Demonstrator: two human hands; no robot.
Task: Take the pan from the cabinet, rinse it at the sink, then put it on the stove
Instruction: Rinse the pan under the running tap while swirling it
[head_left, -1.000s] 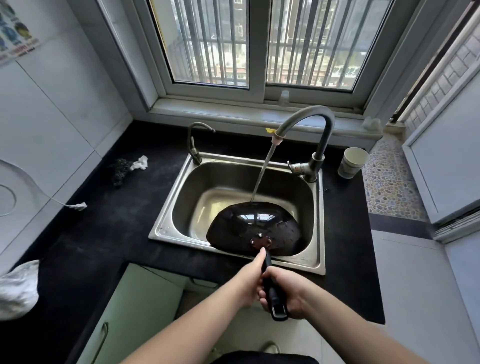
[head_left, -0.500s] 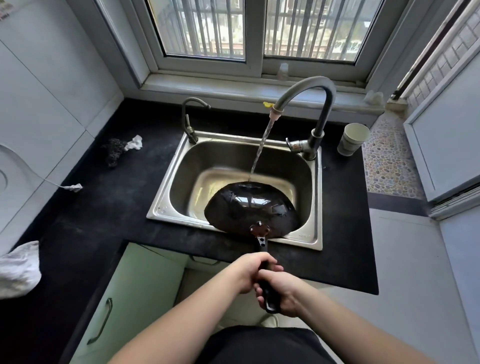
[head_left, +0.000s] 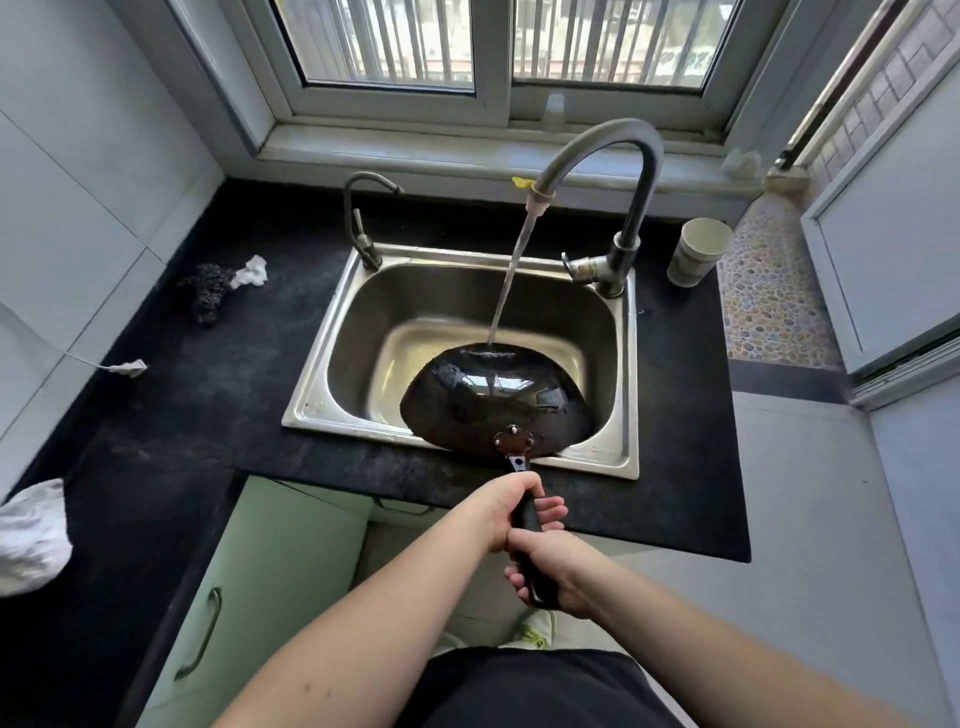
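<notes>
Both hands grip the long black handle (head_left: 527, 525) of the pan (head_left: 493, 402): the left hand (head_left: 506, 512) is wrapped round it nearer the pan, and the right hand (head_left: 553, 574) is curled round its near end, just behind the left. The pan is held over the near part of the steel sink (head_left: 621, 374), tilted so its dark, wet underside faces up, with its handle reaching back over the sink's near rim and the black counter (head_left: 208, 395). Water (head_left: 511, 275) runs from the tall curved tap (head_left: 623, 171) at the far right corner of the sink and lands on the far edge of the pan. A smaller tap (head_left: 363, 218) stands at the sink's far left corner. A paper cup (head_left: 698, 252) sits on the counter right of the tall tap. A dark scrubber (head_left: 208, 291) lies on the counter left of the sink.
</notes>
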